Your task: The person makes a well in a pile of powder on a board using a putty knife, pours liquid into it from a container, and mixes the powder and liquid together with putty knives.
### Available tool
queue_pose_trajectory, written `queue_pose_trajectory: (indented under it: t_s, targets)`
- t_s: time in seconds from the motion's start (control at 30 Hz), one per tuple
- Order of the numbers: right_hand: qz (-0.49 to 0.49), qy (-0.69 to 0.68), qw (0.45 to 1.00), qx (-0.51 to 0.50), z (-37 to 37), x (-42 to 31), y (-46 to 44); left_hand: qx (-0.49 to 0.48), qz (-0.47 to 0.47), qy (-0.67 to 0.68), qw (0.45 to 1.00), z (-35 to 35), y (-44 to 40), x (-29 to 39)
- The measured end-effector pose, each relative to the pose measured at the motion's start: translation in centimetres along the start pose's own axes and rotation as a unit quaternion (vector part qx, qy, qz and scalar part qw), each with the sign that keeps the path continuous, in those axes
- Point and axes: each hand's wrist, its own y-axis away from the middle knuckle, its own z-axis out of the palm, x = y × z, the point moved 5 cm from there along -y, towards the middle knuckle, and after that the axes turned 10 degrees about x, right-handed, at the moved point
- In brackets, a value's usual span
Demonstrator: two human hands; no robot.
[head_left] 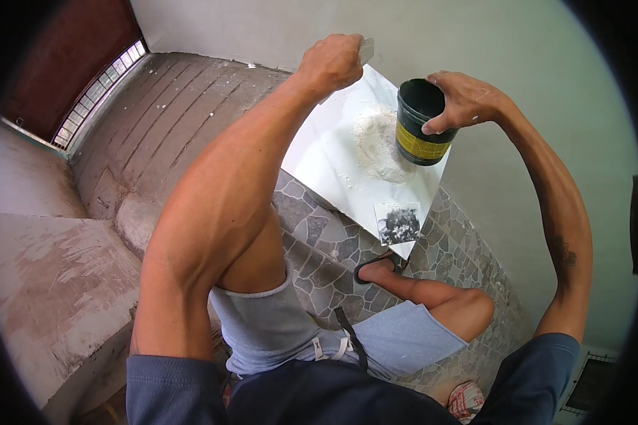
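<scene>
My right hand [468, 103] grips a black plastic tub [412, 145] with a yellow label by its rim, the thumb on the near side. The tub's open mouth faces up, slightly tilted; whether its base rests on the board I cannot tell. My left hand [332, 62] is closed around a flat greyish piece [366, 49] at the far left edge of the white board [319, 149]. Most of that piece is hidden in my fingers. A heap of white powder [376, 145] lies on the board beside the tub.
A small square tile [398, 224] with dark smears lies at the board's near corner. A pale wall [517, 42] rises close behind. Below is stone-patterned flooring [315, 230], with my sandalled foot [377, 270] near the board. A concrete ledge [57, 283] stands left.
</scene>
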Motion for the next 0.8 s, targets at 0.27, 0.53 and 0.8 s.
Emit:
queue_pose_trajectory:
  t_s: [0.27,0.53,0.8]
  targets:
    - [-0.001,0.007,1.000,-0.004,-0.07,-0.08,-0.09,0.009,0.006,-0.006,1.000,0.07,0.02,-0.07]
    - [-0.012,0.006,1.000,-0.004,-0.53,-0.41,-0.42,0.014,0.006,-0.004,1.000,0.08,0.09,-0.02]
    - [-0.015,0.004,1.000,0.003,-0.92,-0.66,-0.89,0.012,0.008,-0.006,1.000,0.13,0.04,-0.17]
